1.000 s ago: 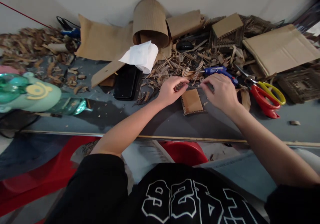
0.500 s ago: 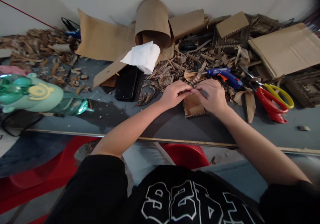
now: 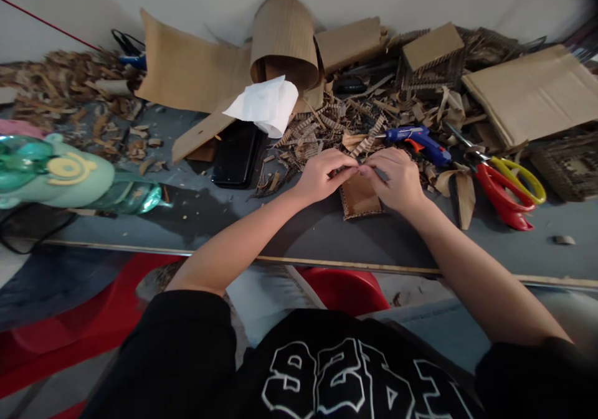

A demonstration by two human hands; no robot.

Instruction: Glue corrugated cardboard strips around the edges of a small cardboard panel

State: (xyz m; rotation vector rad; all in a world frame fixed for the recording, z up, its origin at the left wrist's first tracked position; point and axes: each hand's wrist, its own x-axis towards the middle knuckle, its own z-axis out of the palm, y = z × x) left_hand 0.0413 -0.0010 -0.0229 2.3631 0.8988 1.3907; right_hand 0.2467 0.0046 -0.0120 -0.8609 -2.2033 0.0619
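Side by side, my left hand (image 3: 323,173) and my right hand (image 3: 393,176) meet fingertip to fingertip over the far end of a small cardboard piece (image 3: 362,198) edged with a corrugated border. Both hands are closed in a pinch on a narrow corrugated cardboard strip (image 3: 375,131), whose free end sticks up beyond the fingers. The pinched part is mostly hidden by my fingertips. Just past my right hand lies a blue glue gun (image 3: 419,140), its nozzle pointing left towards the strip.
Scissors (image 3: 507,195) with red and yellow handles lie to the right, near a cardboard sheet (image 3: 537,95). Cardboard scraps (image 3: 313,136), a rolled cardboard tube (image 3: 284,39), white tissue (image 3: 268,104) and a black phone (image 3: 235,157) lie behind. A green bottle (image 3: 79,173) lies left.
The view has shifted slightly. Both hands keep their pinch at the same spot on the cardboard, with hardly any visible movement.
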